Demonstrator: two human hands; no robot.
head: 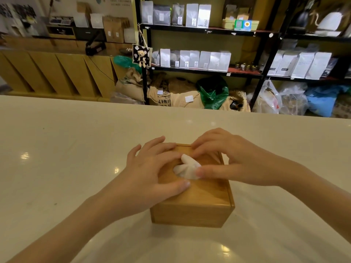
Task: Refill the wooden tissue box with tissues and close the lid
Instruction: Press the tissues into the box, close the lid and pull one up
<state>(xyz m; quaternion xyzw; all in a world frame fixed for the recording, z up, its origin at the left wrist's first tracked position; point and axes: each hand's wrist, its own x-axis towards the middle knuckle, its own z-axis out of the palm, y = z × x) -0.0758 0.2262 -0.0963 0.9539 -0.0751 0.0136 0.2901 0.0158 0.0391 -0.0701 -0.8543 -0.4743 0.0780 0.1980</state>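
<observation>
Resting flat on the closed lid [207, 188] of the wooden tissue box [191, 211], the left hand [150, 173] grips nothing; at its 3 o'clock the right hand [231, 162] pinches the tissue [187, 168] poking through the lid, on the white surface [76, 149].

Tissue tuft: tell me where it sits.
In the head view, the tissue tuft pokes from the wooden tissue box lid, between the left hand and right hand.

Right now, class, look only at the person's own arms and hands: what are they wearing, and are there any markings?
Nothing is worn. The left hand and right hand are bare, with no gloves, rings, watch or bracelet visible. Both forearms are uncovered to the picture's edge, so no sleeves show. Fingernails are short and unpainted. No markings are visible.
</observation>
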